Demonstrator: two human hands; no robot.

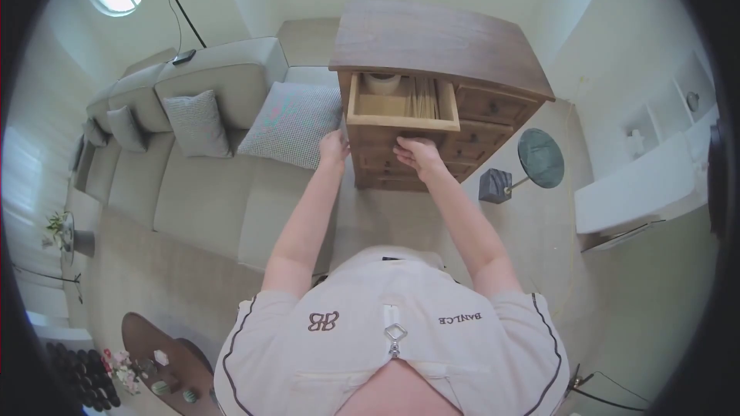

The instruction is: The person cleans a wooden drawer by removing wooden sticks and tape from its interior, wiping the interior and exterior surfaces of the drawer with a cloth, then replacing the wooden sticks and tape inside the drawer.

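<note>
A brown wooden dresser (439, 35) stands before me with its upper left drawer (447, 100) pulled out. Inside the drawer are a round white object (381, 83), perhaps a bowl, and a row of thin, light-brown upright pieces (423, 98). My right hand (420, 156) is closed at the dresser's front, just below the open drawer's rim, its fingers curled at what seems to be a handle, mostly hidden. At the dresser's left front edge is my left hand (334, 149), fingers bent and partly hidden, beside a checked cushion (289, 123).
A long grey sofa (200, 192) with several cushions runs along the left. To the dresser's right stands a small round green table (541, 158) on a dark block base. A brown low table (166, 354) with flowers is at lower left, and a white cabinet (640, 192) is at right.
</note>
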